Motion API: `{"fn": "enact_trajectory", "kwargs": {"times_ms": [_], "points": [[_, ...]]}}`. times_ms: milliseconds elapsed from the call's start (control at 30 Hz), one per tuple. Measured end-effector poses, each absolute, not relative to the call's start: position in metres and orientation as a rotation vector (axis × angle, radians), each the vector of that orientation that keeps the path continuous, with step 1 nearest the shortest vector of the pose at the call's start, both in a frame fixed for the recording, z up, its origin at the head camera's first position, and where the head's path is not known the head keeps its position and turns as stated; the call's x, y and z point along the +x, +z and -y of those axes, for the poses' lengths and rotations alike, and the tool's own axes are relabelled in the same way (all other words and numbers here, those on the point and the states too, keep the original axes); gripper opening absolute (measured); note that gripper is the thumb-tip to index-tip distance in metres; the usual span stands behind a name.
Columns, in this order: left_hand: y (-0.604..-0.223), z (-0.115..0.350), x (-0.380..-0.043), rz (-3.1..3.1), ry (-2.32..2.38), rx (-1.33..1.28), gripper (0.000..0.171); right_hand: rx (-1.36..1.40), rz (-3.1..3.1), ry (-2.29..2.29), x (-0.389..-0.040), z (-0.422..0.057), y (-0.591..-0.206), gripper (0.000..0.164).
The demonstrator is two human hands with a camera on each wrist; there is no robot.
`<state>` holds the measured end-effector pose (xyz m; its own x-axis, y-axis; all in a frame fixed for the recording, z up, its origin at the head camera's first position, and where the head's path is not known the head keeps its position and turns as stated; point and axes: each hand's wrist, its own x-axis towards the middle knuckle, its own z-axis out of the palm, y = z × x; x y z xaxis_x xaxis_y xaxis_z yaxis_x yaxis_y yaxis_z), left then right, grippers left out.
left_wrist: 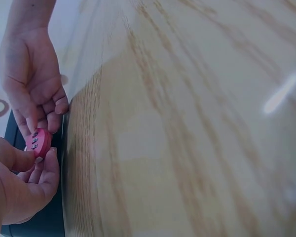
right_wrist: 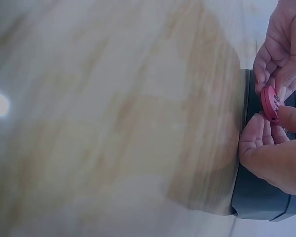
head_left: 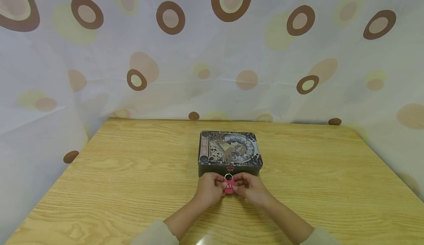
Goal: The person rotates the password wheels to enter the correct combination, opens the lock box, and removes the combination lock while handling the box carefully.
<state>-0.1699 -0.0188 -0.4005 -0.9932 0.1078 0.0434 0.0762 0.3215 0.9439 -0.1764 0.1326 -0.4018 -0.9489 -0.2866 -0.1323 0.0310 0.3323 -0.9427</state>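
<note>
A pink combination padlock (head_left: pixel 229 186) with number dials on its face is at the front of a dark tin box (head_left: pixel 232 149) with a printed lid. The lock's metal shackle stands up by the box's red-and-metal front clasp (head_left: pixel 229 169); whether it passes through the clasp I cannot tell. My left hand (head_left: pixel 209 189) pinches the lock's left side between thumb and fingers. From the other side my right hand (head_left: pixel 253 189) pinches it, thumb near the dials. In the left wrist view the padlock (left_wrist: pixel 39 143) shows its dials between both hands. The box lid is down.
The box stands on a wood-grain table (head_left: pixel 132 171), near its middle. Behind the table hangs a pale curtain (head_left: pixel 185 53) with brown and yellow circles, which also runs along both sides.
</note>
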Motion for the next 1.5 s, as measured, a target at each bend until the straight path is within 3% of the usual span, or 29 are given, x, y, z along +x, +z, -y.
{"fn": "enact_trajectory", "kwargs": {"times_ms": [367,667,1500], "points": [[-0.4001,0.019,-0.1697,-2.521,1.808,0.165,0.006,-0.263,-2.331,-1.667,-0.1761,-0.1331,-0.4029,0.033],[-0.399,0.0191,-0.169,-2.536,1.794,0.169,0.007,-0.18,-2.38,-1.646,-0.1754,-0.1292,-0.4031,0.024],[-0.4012,0.0175,-0.17,-2.544,1.817,0.187,0.005,-0.278,-2.389,-1.648,-0.1759,-0.1285,-0.4022,0.028]]}}
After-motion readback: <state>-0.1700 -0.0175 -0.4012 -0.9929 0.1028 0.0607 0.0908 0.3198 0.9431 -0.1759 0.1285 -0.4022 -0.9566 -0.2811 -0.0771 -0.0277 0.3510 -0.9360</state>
